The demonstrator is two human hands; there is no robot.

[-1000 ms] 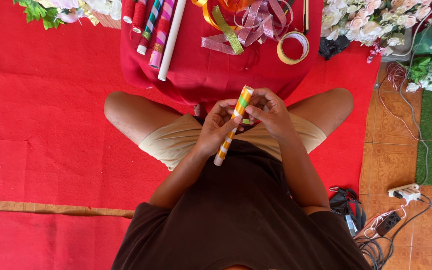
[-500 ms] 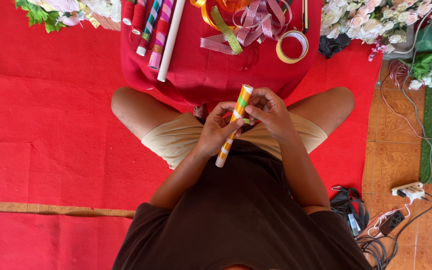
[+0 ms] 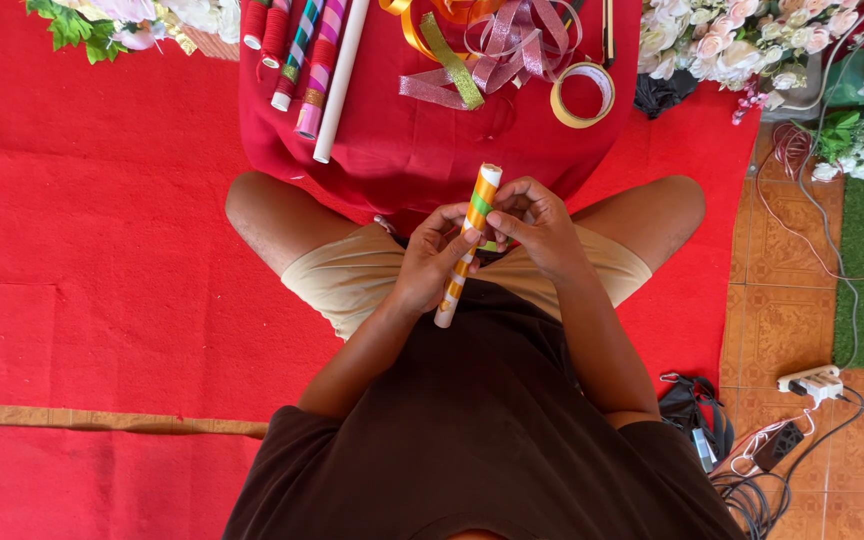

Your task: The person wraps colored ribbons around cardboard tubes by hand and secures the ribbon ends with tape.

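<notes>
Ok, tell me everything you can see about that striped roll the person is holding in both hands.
The striped roll is a slim tube of what looks like wrapping paper, tightly wound, with diagonal orange and white bands and one green patch near its upper end. Its ends show white. It tilts slightly, upper end toward the red table, lower end over the lap. The left hand grips its middle; the right hand pinches its upper part with the fingers.

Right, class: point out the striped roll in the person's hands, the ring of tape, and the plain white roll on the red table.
striped roll [image 3: 479,205], head view, upper green band.
ring of tape [image 3: 559,108], head view, left rim.
plain white roll [image 3: 341,80], head view, mid-length.
</notes>
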